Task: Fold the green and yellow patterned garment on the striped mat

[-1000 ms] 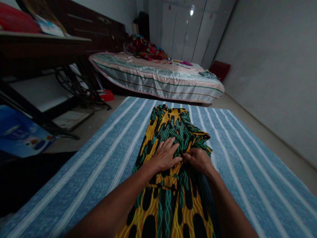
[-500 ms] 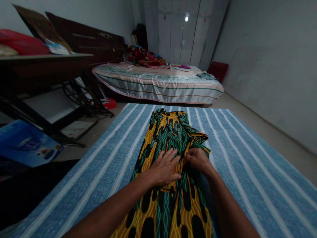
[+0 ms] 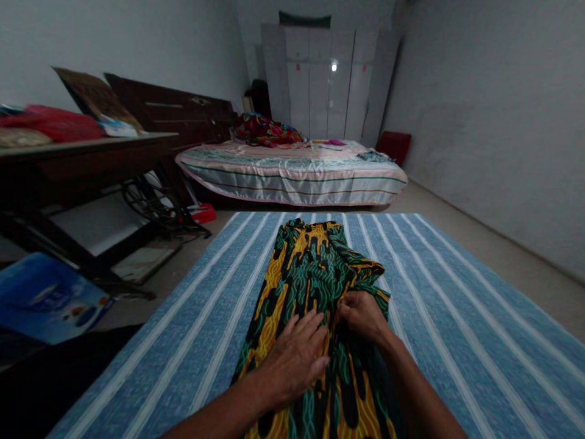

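A garment in black, yellow and green lies lengthwise on the blue-and-white striped cloth, its near end running out of the bottom of the view. My left hand rests palm down on it, with the fingers stretched out. Just to the right, my right hand pinches the fabric near the garment's right side. Beyond that hand a bunched flap of the same fabric sticks out to the right. My right fingertips are partly hidden by the hand itself.
The striped cloth covers the surface before me. Beyond it stands a bed with a red floral blanket. A treadle table and a blue box are at left. Wardrobes line the back.
My left hand has slid a little toward me along the garment. My right hand keeps its pinch at about the same spot. The camera has tilted up slightly.
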`<act>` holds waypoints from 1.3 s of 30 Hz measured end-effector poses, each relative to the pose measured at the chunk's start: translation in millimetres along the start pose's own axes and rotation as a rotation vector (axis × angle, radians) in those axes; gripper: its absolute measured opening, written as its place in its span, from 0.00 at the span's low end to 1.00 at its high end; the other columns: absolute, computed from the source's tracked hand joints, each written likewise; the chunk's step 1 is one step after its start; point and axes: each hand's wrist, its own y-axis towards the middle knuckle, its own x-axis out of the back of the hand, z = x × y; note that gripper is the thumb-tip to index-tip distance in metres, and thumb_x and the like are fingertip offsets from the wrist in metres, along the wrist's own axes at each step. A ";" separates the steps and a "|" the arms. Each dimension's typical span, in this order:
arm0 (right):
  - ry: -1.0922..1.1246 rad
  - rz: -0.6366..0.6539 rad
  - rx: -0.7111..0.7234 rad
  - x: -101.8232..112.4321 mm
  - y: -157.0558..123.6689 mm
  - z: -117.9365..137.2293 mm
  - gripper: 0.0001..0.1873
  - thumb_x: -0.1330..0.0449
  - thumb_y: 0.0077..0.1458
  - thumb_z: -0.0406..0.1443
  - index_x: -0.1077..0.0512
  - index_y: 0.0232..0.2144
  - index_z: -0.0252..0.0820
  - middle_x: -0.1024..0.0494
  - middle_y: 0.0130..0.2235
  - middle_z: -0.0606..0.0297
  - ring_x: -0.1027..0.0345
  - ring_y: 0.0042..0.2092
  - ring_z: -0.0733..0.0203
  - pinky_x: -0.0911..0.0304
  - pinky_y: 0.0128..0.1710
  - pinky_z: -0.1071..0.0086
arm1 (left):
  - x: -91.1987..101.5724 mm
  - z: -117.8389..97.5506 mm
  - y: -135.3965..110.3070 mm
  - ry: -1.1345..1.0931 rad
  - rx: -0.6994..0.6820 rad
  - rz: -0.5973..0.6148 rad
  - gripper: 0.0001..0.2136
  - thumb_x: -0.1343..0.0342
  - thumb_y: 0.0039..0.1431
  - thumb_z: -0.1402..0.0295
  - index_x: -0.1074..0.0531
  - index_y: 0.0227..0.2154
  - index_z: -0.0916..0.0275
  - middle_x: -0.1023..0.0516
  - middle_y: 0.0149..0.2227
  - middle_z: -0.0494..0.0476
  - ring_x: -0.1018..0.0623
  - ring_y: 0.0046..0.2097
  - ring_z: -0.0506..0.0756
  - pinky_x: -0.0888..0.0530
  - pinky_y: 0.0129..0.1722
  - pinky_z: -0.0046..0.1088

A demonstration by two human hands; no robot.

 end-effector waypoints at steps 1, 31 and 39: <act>-0.006 -0.003 -0.008 -0.7 0.2 0.9 0.10 0.48 0.48 0.34 0.29 0.20 0.39 0.28 0.21 0.68 0.38 0.24 0.68 0.49 0.24 0.77 | 3.8 0.9 1.5 -0.012 0.002 0.016 0.22 0.49 0.58 0.62 0.37 0.55 0.60 0.40 0.62 0.63 0.43 0.64 0.62 0.43 0.61 0.49; -0.486 -0.177 -0.143 72.5 -8.6 -52.7 0.11 0.51 0.52 0.35 0.30 0.24 0.42 0.25 0.26 0.63 0.31 0.31 0.60 0.46 0.29 0.72 | 13.9 -19.0 81.5 -0.045 0.111 0.060 0.12 0.54 0.54 0.73 0.29 0.38 0.66 0.22 0.38 0.64 0.23 0.41 0.61 0.26 0.41 0.38; -0.496 -0.085 -0.137 62.5 -1.1 -51.1 0.10 0.47 0.48 0.36 0.28 0.30 0.41 0.24 0.29 0.64 0.31 0.32 0.60 0.46 0.28 0.72 | 6.2 -14.0 79.2 -0.124 0.100 -0.019 0.11 0.55 0.55 0.73 0.30 0.38 0.66 0.23 0.37 0.62 0.23 0.41 0.60 0.27 0.42 0.37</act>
